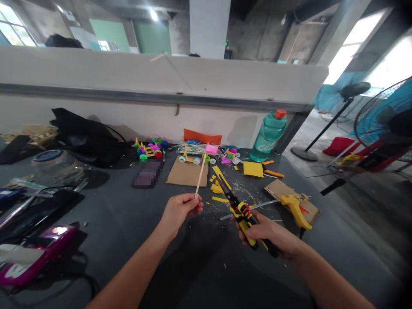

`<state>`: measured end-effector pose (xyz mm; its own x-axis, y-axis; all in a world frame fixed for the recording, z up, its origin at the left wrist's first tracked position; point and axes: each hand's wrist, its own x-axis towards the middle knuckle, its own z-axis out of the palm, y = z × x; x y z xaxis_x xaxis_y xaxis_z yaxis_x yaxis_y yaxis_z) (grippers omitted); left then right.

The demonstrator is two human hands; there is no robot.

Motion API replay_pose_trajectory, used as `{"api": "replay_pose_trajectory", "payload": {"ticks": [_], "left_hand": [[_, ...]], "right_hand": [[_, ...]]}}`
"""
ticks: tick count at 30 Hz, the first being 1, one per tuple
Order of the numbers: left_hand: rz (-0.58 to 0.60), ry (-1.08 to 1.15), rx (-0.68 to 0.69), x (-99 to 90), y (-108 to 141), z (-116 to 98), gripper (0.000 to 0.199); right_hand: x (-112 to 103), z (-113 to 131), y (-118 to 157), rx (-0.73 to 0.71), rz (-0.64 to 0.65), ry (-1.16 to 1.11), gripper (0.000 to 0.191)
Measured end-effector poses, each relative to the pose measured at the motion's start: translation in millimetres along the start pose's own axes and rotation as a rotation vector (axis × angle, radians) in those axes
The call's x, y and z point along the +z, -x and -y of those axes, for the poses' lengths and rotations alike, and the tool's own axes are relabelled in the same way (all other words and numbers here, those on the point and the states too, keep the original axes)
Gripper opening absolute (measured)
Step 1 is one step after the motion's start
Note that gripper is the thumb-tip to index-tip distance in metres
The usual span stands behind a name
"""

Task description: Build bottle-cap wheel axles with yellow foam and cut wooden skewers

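Note:
Between thumb and fingers, my left hand (185,208) pinches a thin wooden stick (201,176), which points up and away. My right hand (264,234) is wrapped round the handles of black and yellow pliers (240,210), their long jaws pointing forward and left. The stick and the pliers are apart. Beyond the stick lies a cardboard piece (182,174), with small wheels and a pink block (211,148) by its far edge. Yellow scraps (216,187) and pale crumbs lie around the plier jaws.
At the right, a yellow glue gun (295,209) rests on cardboard. Orange-handled scissors (273,173) lie by a yellow piece (252,169). A green bottle (268,137) stands at the back. Leftward are a dark blurred-out rectangle (146,174), a clear jar (58,165) and a magenta device (38,253).

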<state>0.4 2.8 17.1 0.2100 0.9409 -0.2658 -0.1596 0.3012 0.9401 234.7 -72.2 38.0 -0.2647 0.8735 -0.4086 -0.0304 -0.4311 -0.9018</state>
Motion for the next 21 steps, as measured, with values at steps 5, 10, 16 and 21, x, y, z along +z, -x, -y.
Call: {"api": "replay_pose_trajectory", "payload": {"ticks": [5, 10, 16, 21], "left_hand": [[0.035, -0.063, -0.065, 3.4, 3, 2, 0.024], [0.083, -0.118, -0.145, 0.1, 5, 5, 0.019], [0.215, -0.057, -0.262, -2.1, 6, 5, 0.019], [0.28, 0.002, -0.356, -2.5, 6, 7, 0.019]], "right_hand": [[6, -3, 7, -0.096, 0.143, 0.252, 0.055], [5, 2, 12, 0.009, 0.092, 0.464, 0.055], [3, -4, 11, 0.055, 0.08, 0.584, 0.061], [2, -9, 11, 0.093, 0.101, 0.61, 0.065]]}}
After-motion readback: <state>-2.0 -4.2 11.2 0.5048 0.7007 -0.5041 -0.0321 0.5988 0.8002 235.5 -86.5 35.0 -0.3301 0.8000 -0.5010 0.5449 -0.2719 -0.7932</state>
